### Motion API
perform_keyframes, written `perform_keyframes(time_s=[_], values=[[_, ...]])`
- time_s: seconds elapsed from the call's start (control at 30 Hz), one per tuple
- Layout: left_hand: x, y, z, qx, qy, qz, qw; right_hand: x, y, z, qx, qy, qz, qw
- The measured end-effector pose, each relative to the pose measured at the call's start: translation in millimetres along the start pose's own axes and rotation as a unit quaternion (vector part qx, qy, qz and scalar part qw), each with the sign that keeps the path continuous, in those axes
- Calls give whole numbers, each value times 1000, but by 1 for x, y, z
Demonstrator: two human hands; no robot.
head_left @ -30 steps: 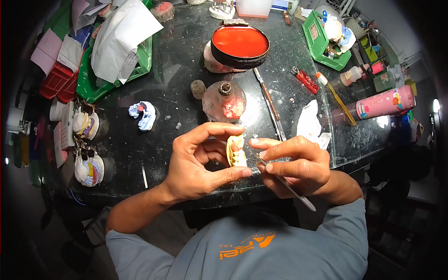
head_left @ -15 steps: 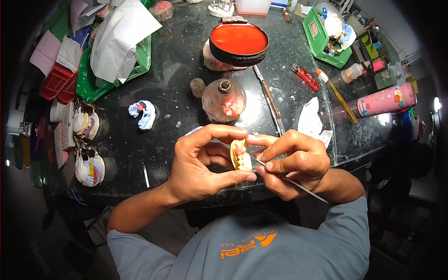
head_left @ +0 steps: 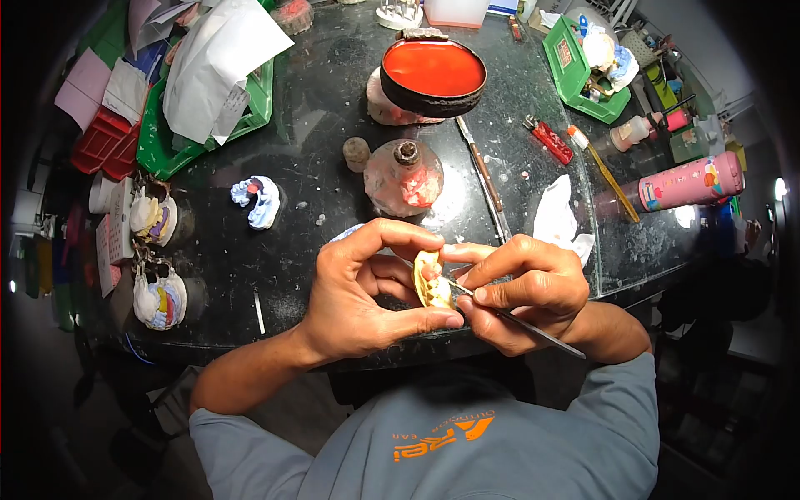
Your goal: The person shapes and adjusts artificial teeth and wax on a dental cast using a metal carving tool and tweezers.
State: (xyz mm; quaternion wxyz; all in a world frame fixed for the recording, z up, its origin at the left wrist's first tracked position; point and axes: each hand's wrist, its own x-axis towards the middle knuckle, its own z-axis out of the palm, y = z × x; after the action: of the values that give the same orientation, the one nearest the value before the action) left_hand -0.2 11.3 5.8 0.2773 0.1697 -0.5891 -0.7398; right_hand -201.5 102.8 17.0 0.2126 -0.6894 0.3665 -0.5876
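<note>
Between the thumb and fingers of my left hand [head_left: 358,287] is a yellow dental cast [head_left: 431,282], held upright with its teeth facing right. My right hand [head_left: 529,292] pinches a thin metal tool [head_left: 542,335]; its tip is at the tooth side of the cast. A fingertip of my right hand is close against the left fingertips at the top of the cast. Beyond the hands stands a glass burner [head_left: 404,179] with pink material on it. A small whitish cap [head_left: 356,154] is beside the burner.
Behind the burner is a black-rimmed dish of red wax [head_left: 433,68]. A blue-white cast [head_left: 256,202] and mounted models [head_left: 160,298] are at left. A brown-handled knife [head_left: 485,177], red lighter [head_left: 552,142], white tissue [head_left: 556,218] and pink bottle [head_left: 690,180] lie right.
Over the last second, my right hand has come closer to the cast, bringing the tool tip to it. The cast has turned slightly in my left hand.
</note>
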Motion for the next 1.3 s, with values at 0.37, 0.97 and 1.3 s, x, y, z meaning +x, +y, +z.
perform_keyframes(time_s=[0.37, 0.97, 1.3], values=[[0, -1, 0, 12, 0, 24, 1000, 2, 1, 0, 17, 11, 12, 1000], [0, -2, 0, 3, -3, 22, 1000, 1, 6, 0, 55, 29, 21, 998], [-1, -4, -1, 6, -4, 25, 1000, 0, 5, -1, 51, 24, 43, 997]])
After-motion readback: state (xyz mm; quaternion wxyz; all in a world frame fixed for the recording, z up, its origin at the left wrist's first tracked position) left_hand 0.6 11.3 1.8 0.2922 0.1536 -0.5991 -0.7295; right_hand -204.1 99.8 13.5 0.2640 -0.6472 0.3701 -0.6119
